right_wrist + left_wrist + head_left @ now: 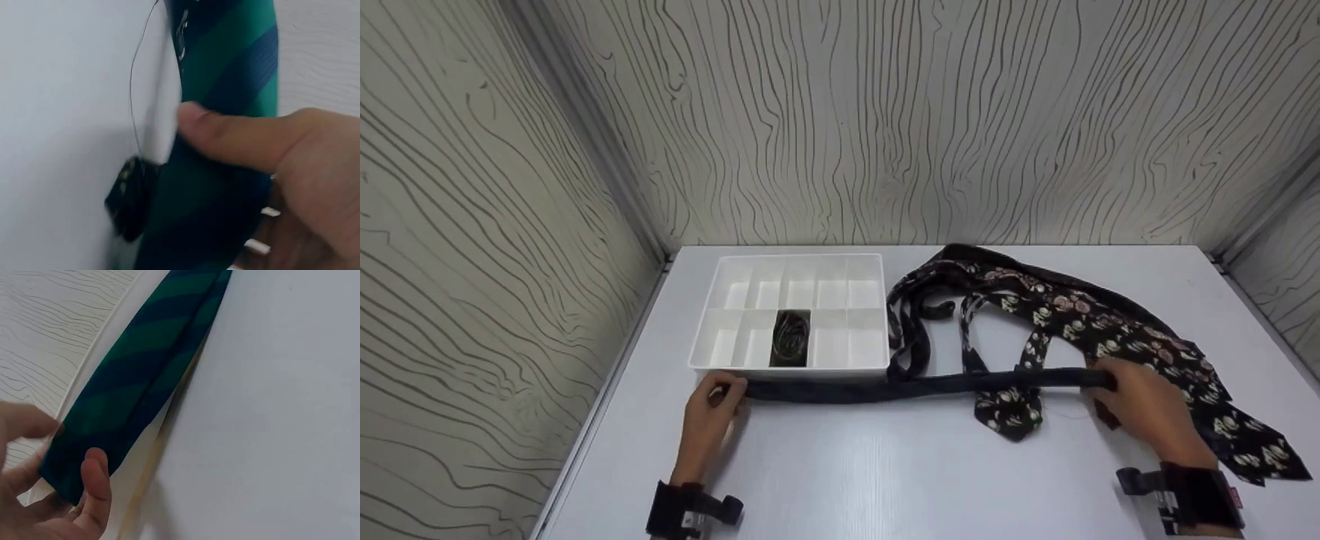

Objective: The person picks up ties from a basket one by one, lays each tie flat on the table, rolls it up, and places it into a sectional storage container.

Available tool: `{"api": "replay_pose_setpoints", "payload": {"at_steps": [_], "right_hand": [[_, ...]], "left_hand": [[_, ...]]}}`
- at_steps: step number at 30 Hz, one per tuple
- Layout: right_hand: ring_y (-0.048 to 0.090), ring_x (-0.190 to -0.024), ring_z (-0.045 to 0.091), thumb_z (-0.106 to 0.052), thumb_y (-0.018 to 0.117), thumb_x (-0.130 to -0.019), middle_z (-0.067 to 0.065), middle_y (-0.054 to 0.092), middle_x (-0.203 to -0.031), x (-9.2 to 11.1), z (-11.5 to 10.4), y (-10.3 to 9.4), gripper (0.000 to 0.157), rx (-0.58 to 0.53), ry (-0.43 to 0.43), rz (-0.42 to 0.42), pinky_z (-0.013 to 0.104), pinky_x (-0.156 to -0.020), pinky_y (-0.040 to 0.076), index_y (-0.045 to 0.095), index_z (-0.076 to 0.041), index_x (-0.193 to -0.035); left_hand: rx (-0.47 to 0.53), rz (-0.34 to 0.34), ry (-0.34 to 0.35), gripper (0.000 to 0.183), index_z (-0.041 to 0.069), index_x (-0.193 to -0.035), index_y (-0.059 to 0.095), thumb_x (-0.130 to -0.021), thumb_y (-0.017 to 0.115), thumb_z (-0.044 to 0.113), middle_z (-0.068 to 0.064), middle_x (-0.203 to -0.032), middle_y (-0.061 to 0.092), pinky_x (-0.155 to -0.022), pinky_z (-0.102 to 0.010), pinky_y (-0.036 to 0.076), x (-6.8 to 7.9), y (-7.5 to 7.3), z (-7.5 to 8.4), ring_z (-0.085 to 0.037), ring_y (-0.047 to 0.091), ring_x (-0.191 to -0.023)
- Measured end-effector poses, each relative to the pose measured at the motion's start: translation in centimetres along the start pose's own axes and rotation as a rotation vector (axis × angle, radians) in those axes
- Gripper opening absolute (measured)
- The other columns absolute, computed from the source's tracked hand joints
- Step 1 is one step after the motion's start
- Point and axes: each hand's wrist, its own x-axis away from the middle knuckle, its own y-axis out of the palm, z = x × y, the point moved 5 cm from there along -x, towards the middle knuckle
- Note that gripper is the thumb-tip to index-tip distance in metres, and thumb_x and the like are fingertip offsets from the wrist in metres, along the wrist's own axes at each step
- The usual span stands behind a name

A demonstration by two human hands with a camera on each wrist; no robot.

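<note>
A green and navy striped necktie [840, 391] stretches sideways along the front of the white box. In the left wrist view, my left hand [84, 500] holds one end of the striped necktie [140, 360] between thumb and fingers. My right hand [1147, 409] grips it farther right, thumb [225, 135] across its face and the other fingers behind, partly hidden. Between the hands, the tie crosses over a floral necktie's pointed tip [1009, 416]. My left hand [709, 409] is by the box's front left corner.
The white divided box [690, 365] stands at the back left, a dark rolled piece of fabric [791, 337] in one front compartment. Several dark floral neckties [1072, 311] lie heaped to its right, trailing past my right hand. A thin loose thread [133, 84] hangs beside the striped tie.
</note>
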Motion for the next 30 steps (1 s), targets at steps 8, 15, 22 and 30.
{"api": "replay_pose_setpoints", "payload": {"at_steps": [8, 15, 22, 30], "right_hand": [[0.058, -0.060, 0.023, 0.006, 0.087, -0.072, 0.008, 0.066, -0.070, 2.2, -0.1, -0.6, 0.040, 0.094, -0.133, 0.255, 0.040, -0.052, 0.044, 0.058, -0.008, -0.094], [0.055, -0.098, 0.036, -0.026, 0.089, -0.075, 0.009, 0.064, -0.100, 3.8, 1.5, 1.9, 0.041, 0.038, -0.014, -0.062, 0.061, -0.091, 0.037, 0.060, -0.011, -0.100], [0.056, -0.113, 0.046, -0.040, 0.073, -0.099, 0.020, 0.069, -0.119, 5.0, 2.9, 1.6, 0.041, -0.063, 0.039, -0.083, 0.068, -0.096, 0.035, 0.066, -0.007, -0.123], [0.052, -0.096, 0.035, -0.033, 0.082, -0.092, 0.005, 0.062, -0.093, 5.8, 4.1, 1.1, 0.029, -0.018, 0.073, -0.123, 0.056, -0.082, 0.038, 0.061, -0.013, -0.093]], "left_hand": [[0.021, 0.013, 0.042, 0.019, 0.002, -0.114, 0.059, -0.096, 0.064, -0.005, -0.013, -0.113, 0.066, -0.095, -0.025, 0.049, 0.0, -0.1, 0.2, -0.016, 0.063, -0.105], [-0.057, -0.016, 0.039, 0.017, 0.004, -0.114, 0.066, -0.098, 0.065, -0.002, -0.011, -0.117, 0.069, -0.096, -0.030, 0.047, 0.3, -0.5, -0.1, -0.019, 0.062, -0.110], [-0.108, -0.018, 0.070, 0.041, 0.004, -0.116, 0.067, -0.083, 0.057, -0.018, -0.014, -0.127, 0.066, -0.100, -0.041, 0.049, 0.2, -1.0, -0.4, -0.030, 0.063, -0.117], [-0.520, 0.047, 0.053, 0.023, 0.004, -0.109, 0.071, -0.092, 0.079, 0.016, -0.012, -0.097, 0.065, -0.079, -0.039, 0.045, 0.8, -1.4, 0.1, -0.029, 0.056, -0.098]]}}
